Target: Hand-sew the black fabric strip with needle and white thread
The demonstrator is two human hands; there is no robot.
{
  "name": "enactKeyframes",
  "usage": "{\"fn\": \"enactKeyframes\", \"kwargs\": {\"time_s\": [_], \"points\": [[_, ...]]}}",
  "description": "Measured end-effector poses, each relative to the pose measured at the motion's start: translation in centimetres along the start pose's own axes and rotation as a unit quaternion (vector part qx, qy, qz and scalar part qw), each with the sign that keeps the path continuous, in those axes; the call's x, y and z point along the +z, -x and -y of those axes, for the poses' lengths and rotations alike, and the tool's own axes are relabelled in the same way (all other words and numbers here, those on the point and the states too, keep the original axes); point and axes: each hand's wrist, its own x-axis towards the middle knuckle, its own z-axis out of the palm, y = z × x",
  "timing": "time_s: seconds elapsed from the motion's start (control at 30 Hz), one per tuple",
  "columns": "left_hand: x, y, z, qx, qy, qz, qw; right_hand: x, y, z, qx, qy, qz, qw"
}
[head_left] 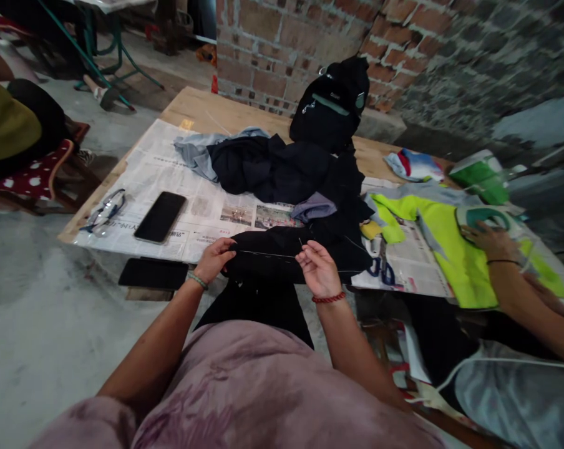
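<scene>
My left hand (pixel 215 259) is closed on the left end of a black garment (pixel 263 267), thumb on top, at the table's front edge. A thin pale line of thread (pixel 263 253) runs across the cloth between my hands. In my right hand (pixel 320 268) thumb and forefinger pinch a thin sewing needle (pixel 300 241), its tip pointing up over the cloth; the other fingers are loosely curled. Farther back lies a heap of dark clothing (pixel 267 165), with a grey-blue cloth (pixel 314 207) beside it. Dark-handled scissors (pixel 382 272) rest to the right of the garment.
Newspaper (pixel 202 212) covers the table, bearing a phone (pixel 160 217) and glasses (pixel 106 212). A dark flat object (pixel 153 274) juts below the left edge. A black backpack (pixel 331 106) stands behind. At right, a co-worker's hand (pixel 492 242) holds an iron (pixel 483 218) on a yellow-green garment (pixel 450 249).
</scene>
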Motion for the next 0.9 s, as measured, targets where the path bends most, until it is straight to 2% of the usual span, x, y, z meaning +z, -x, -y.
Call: {"fn": "enactKeyframes", "kwargs": {"time_s": [0.1, 0.23, 0.43, 0.63, 0.77, 0.9], "points": [[0.0, -0.1, 0.0, -0.004, -0.006, -0.005, 1.0, -0.6, 0.2, 0.0, 0.011, 0.001, -0.009, 1.0], [-0.1, -0.3, 0.3, -0.001, -0.009, 0.001, 1.0, -0.9, 0.6, -0.4, 0.057, -0.006, -0.005, 0.998], [-0.2, -0.3, 0.5, 0.009, -0.018, 0.004, 1.0, -0.3, 1.7, -1.5, 0.128, -0.02, 0.057, 0.99], [-0.1, -0.3, 0.4, 0.013, -0.033, 0.003, 0.999, 0.5, 3.9, -4.7, 0.195, -0.025, 0.113, 0.974], [-0.1, -0.3, 0.4, 0.022, -0.036, 0.004, 0.999, 1.3, 4.5, -6.5, 0.243, -0.043, 0.111, 0.963], [-0.1, -0.2, 0.4, 0.023, -0.038, -0.002, 0.999, 1.9, 4.3, -7.1, 0.262, -0.062, 0.087, 0.959]]}}
